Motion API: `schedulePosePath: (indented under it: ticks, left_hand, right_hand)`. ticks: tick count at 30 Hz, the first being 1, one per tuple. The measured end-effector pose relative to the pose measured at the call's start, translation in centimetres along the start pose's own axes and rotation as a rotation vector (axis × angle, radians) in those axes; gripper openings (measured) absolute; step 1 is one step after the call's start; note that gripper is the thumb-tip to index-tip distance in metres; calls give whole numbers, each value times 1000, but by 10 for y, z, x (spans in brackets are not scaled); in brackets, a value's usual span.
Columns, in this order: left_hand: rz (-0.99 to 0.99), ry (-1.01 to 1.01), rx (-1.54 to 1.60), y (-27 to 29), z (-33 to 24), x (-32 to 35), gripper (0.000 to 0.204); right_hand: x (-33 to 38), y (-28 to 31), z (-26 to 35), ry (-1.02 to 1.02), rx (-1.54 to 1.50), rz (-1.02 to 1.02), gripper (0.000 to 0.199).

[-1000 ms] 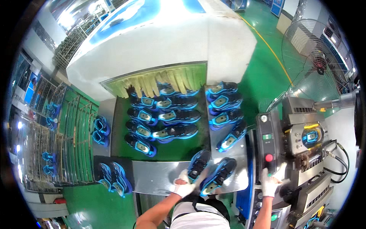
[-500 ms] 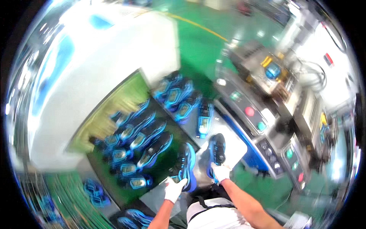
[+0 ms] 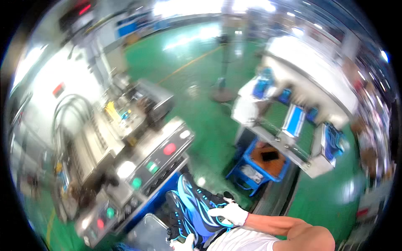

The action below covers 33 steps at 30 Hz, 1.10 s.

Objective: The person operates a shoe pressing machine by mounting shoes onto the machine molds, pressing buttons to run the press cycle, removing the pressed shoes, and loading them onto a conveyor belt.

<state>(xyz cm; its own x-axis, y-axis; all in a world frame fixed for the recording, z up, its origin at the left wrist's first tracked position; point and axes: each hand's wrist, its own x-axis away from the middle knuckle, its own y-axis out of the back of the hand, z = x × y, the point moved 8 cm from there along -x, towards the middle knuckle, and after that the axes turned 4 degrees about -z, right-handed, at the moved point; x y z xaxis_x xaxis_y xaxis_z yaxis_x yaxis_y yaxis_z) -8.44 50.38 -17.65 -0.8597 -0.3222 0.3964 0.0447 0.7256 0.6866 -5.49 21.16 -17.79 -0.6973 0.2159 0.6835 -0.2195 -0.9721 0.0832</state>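
R hand (image 3: pixel 230 212), gloved, is closed on the R shoe (image 3: pixel 203 203) near its opening. L hand (image 3: pixel 184 243), half cut off by the lower edge, looks closed round the heel end of the L shoe (image 3: pixel 180 217); finger detail n/a. Shoes are black w/ blue trim, side by side & touching, toes pointing up & a bit L, held in front of the body.

Progress: pair picked up, one per hand, not set down anywhere. Prob. mid-carry, given the blur. What's left beyond that: can't tell from this view.

Just L of the pair: grey metal-rimmed counter (image 3: pixel 146 230), partly hidden. Past it, control panel (image 3: pixel 161 158) w/ red & green buttons, then a big metal machine (image 3: pixel 94 146) w/ hoses behind.

To the R, well apart: conveyor (image 3: pixel 274 115) w/ green belt & white housing (image 3: pixel 310 58), blue shoes (image 3: pixel 333 140) at its R side. Blue cart (image 3: pixel 264 173) under its near end, w/ brown board (image 3: pixel 259 155) on top.

Bkgd: green floor (image 3: pixel 192 75), pole on round base (image 3: pixel 223 95) approx. mid-room, bright lights up top.
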Motion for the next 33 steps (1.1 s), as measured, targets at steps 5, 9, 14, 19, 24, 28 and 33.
schedulePosePath:
  ticks: [5, 9, 14, 19, 24, 28, 33]
  left_hand:
    - [326, -275, -110, -10, -186, 16, 62]
    - [542, -461, -207, -121, -327, 10, 85]
    - [602, -915, -369, -278, -515, 36, 88]
    - [500, -1242, -127, -410, -599, 22, 72]
    - [415, -1301, 62, -426, -578, 33, 42]
    - [205, -1078, 305, -284, -425, -11, 78]
    - [-244, -8, 37, -26, -29, -43, 46]
  right_hand:
    - [81, 141, 14, 189, -428, -414, 44]
    - [116, 272, 16, 187, -563, -933, 66]
    - [115, 424, 61, 137, 150, -1424, 80]
    - [15, 510, 119, -197, 538, -1211, 84]
    - [-33, 580, 87, 10, 1001, -1499, 76]
    - [43, 367, 210, 1385, 748, -1672, 27]
    - [-134, 80, 110, 684, 328, 119, 55]
